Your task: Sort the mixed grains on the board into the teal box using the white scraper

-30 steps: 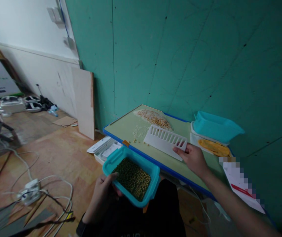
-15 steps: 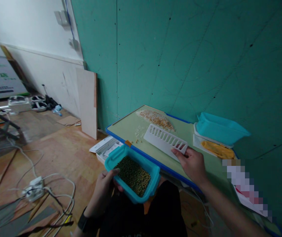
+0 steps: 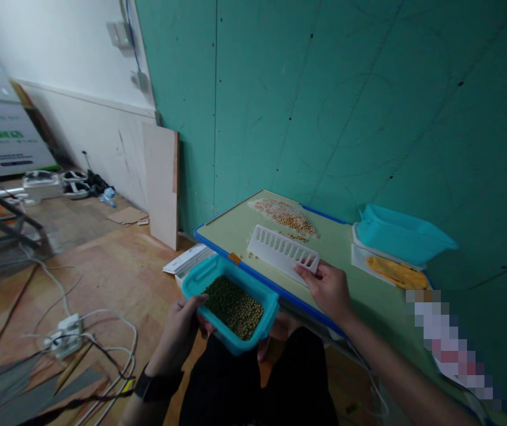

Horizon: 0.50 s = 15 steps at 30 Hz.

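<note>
My left hand [image 3: 190,319] grips the left side of a turquoise plastic container [image 3: 268,316], thumb over the rim, just off the table's front edge. Inside lie green beans [image 3: 222,299] and yellowish soybeans [image 3: 246,319]. My right hand [image 3: 326,289] pinches the right end of a white slotted plastic strip [image 3: 275,260], which is on or just over the tabletop; I cannot tell which. Behind the strip a pile of soybeans and pale grains [image 3: 286,216] spreads over the green table [image 3: 218,231]. A few loose soybeans [image 3: 252,255] lie near the front edge.
At the table's right stand a turquoise bin [image 3: 404,234] and a white tray with a yellow cloth-like item [image 3: 395,272]. A green wall [image 3: 346,106] rises behind. On the floor, a power strip [image 3: 64,336] and tangled cables lie to the left. A board [image 3: 161,186] leans on the wall.
The white strip in my right hand has moved left and toward the front edge, over the scattered pale grains. The container in my left hand has shifted slightly left and up against the edge.
</note>
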Each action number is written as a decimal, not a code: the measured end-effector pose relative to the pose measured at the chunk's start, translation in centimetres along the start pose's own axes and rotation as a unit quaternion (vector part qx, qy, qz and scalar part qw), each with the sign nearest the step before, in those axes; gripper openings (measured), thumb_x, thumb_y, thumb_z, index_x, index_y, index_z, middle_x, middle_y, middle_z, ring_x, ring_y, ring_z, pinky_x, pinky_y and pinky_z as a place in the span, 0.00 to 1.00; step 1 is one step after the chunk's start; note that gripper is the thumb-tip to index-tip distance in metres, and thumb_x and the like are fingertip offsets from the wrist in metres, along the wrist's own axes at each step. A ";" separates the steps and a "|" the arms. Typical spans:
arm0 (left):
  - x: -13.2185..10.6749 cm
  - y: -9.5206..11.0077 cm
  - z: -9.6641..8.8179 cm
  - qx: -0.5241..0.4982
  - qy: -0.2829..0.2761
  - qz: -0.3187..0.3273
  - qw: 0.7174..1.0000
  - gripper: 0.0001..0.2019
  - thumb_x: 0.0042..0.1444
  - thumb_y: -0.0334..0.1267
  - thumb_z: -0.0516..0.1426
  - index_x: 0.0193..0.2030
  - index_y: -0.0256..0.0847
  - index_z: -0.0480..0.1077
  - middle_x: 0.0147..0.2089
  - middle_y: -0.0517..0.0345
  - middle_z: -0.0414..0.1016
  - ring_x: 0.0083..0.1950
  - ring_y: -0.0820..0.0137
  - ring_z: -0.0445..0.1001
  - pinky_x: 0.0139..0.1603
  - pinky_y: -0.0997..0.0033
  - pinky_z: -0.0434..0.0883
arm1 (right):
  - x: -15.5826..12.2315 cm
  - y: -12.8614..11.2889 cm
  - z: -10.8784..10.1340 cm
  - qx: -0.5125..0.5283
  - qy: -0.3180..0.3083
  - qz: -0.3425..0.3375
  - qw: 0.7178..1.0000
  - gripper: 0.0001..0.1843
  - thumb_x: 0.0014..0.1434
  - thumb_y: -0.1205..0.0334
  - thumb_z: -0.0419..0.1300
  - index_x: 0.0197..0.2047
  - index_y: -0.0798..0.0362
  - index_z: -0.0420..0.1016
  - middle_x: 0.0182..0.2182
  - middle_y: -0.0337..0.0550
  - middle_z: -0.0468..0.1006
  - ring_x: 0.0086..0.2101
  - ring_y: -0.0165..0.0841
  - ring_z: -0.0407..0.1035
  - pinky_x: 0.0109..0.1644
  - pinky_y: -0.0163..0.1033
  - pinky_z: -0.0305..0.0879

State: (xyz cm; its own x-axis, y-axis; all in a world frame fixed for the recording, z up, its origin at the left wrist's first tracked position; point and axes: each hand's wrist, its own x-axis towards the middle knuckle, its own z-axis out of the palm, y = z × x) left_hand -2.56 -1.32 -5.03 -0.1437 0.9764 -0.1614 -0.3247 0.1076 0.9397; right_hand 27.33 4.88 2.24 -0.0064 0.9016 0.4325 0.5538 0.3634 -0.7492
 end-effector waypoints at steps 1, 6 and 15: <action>0.1 0.0 -0.1 -0.003 0.002 -0.001 1.000 0.23 0.47 0.52 0.66 0.09 0.41 0.73 0.10 0.54 0.69 0.13 0.72 0.68 0.13 0.75 0.64 | -0.1 -0.1 0.2 0.004 -0.001 0.000 1.000 0.16 0.61 0.45 0.65 0.37 0.49 0.85 0.37 0.49 0.88 0.38 0.48 0.83 0.44 0.45 0.78; 0.2 -0.3 -0.2 -0.013 0.007 -0.003 1.000 0.23 0.48 0.50 0.65 0.09 0.41 0.72 0.10 0.54 0.69 0.12 0.72 0.67 0.12 0.75 0.63 | -1.2 -1.2 0.9 0.041 -0.031 0.002 0.999 0.14 0.60 0.47 0.67 0.36 0.49 0.85 0.37 0.48 0.88 0.37 0.47 0.83 0.43 0.44 0.78; -0.1 -0.3 -0.2 0.004 -0.008 -0.008 1.000 0.22 0.47 0.50 0.66 0.09 0.41 0.74 0.11 0.53 0.71 0.13 0.72 0.68 0.14 0.76 0.64 | 6.2 2.0 -1.9 0.035 0.076 0.015 0.996 0.23 0.55 0.43 0.69 0.41 0.55 0.85 0.41 0.54 0.88 0.43 0.52 0.83 0.49 0.50 0.77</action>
State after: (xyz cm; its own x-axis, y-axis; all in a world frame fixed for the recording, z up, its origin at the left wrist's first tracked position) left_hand -2.64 -1.51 -5.34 -0.1232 0.9776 -0.1706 -0.3195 0.1237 0.9395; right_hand 29.96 10.74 4.32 0.1384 0.8679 0.4771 0.4931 0.3574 -0.7931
